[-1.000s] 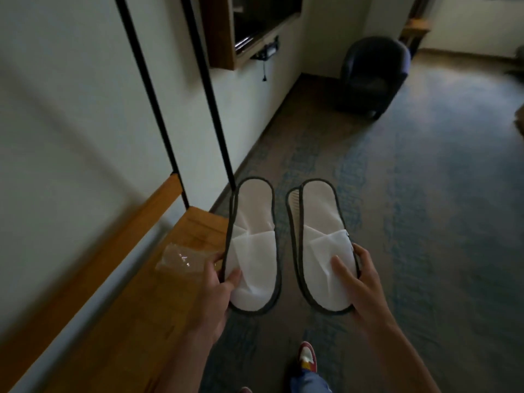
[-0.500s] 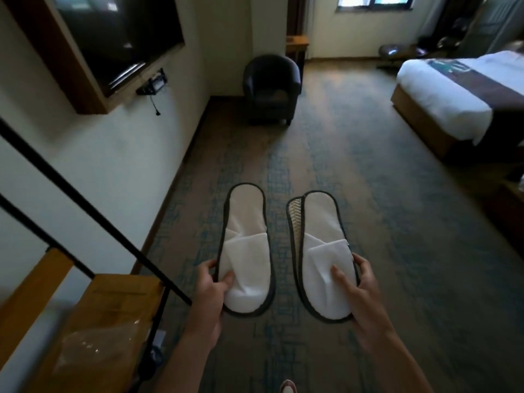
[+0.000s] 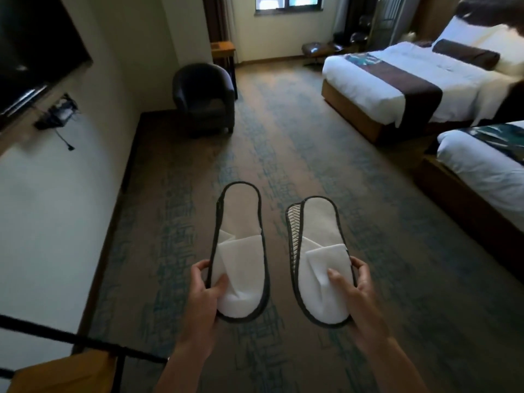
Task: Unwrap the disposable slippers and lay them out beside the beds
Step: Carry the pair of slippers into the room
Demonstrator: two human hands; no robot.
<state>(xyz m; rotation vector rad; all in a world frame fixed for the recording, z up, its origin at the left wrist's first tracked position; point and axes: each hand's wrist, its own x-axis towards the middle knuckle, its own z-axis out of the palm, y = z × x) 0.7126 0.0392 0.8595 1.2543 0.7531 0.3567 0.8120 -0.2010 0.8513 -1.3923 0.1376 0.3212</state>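
Note:
Two flat white disposable slippers with dark trim are held out in front of me above the carpet, heels pointing away. My left hand (image 3: 202, 290) grips the toe end of the left slipper (image 3: 241, 251), thumb on its white upper. My right hand (image 3: 354, 287) holds the toe end of the right slipper (image 3: 320, 259), which shows a patterned sole edge along its left side, possibly a second slipper underneath. Two beds stand at the right: a far bed (image 3: 397, 80) and a near bed (image 3: 482, 177), both white with dark runners.
A dark tub armchair (image 3: 204, 97) stands against the left wall beneath a wall-mounted television (image 3: 34, 52). A wooden luggage bench (image 3: 56, 373) with black rails sits at the bottom left. Patterned carpet (image 3: 283, 151) stretches between me and the beds.
The view has swung right and up from the wooden bench into the room, bringing both beds into sight. Both hands keep the slippers held the same way.

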